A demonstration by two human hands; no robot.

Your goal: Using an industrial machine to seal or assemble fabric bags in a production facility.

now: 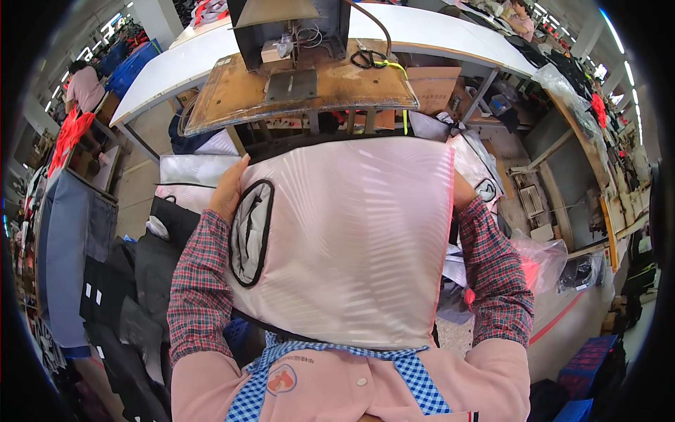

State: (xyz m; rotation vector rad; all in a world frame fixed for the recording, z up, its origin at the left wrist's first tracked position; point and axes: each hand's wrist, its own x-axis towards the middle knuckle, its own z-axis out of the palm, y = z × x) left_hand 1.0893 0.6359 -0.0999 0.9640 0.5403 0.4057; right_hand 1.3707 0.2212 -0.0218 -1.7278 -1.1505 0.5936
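Observation:
A large pale pink fabric panel (351, 232) with shiny leaf-like streaks is stretched out in front of my body. Black binding runs along its upper and lower edges, and a pink strip edges its right side. Near its left side is an oval opening (251, 232) bound in black, with grey cloth showing inside. My left hand (228, 190) grips the panel's upper left edge, thumb on the near face. At the upper right edge, my right hand (463, 191) holds the panel, its fingers hidden behind the cloth.
Ahead stands a worn wooden machine table (239, 88) with a metal plate, black-handled scissors (369, 58) and a yellow-green strap. A long white table (450, 39) lies behind it. Black fabric pieces (140, 302) are heaped at left; a clear plastic bag (538, 257) lies right. Other people work farther off.

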